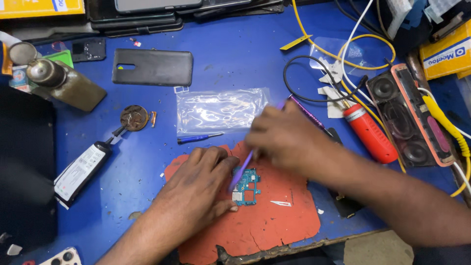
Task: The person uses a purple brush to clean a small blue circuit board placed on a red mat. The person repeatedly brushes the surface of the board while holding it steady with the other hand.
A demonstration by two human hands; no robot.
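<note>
A small teal circuit board lies on a worn orange mat near the front of the blue bench. My left hand lies flat on the mat and presses the board's left edge with its fingers. My right hand holds a thin purple tool, blurred by motion, whose tip slants down onto the board. A small pale metal piece lies on the mat to the right of the board.
A clear plastic bag and a small blue screwdriver lie behind the mat. Further back lies a dark phone back cover. A glue tube lies left, a red-handled tool, speaker and cables right.
</note>
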